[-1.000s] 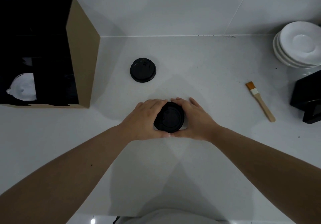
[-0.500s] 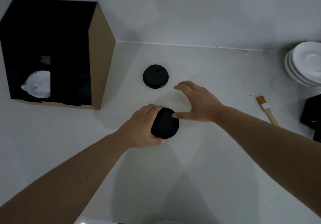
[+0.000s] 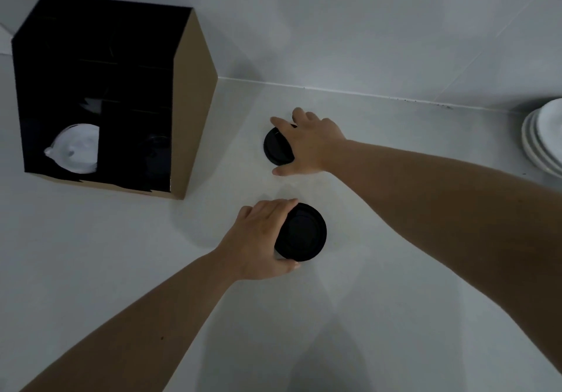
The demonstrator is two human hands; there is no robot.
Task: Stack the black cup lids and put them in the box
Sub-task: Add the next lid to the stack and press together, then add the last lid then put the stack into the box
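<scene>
A stack of black cup lids (image 3: 304,233) sits on the white counter near the middle, and my left hand (image 3: 258,239) grips its left side. Farther back, a single black lid (image 3: 275,146) lies flat on the counter. My right hand (image 3: 307,145) covers its right half, fingers and thumb curled around its rim. The cardboard box (image 3: 194,118) stands at the left with its dark open side toward me; a white bundle (image 3: 76,148) lies inside at the lower left.
A stack of white plates (image 3: 544,136) sits at the right edge against the wall. The tiled wall runs along the back of the white counter (image 3: 395,315).
My right hand left the lid stack and reached back to the single lid, closing on it. My left hand stays on the stack. The camera shifted, pushing the brush out of view.
</scene>
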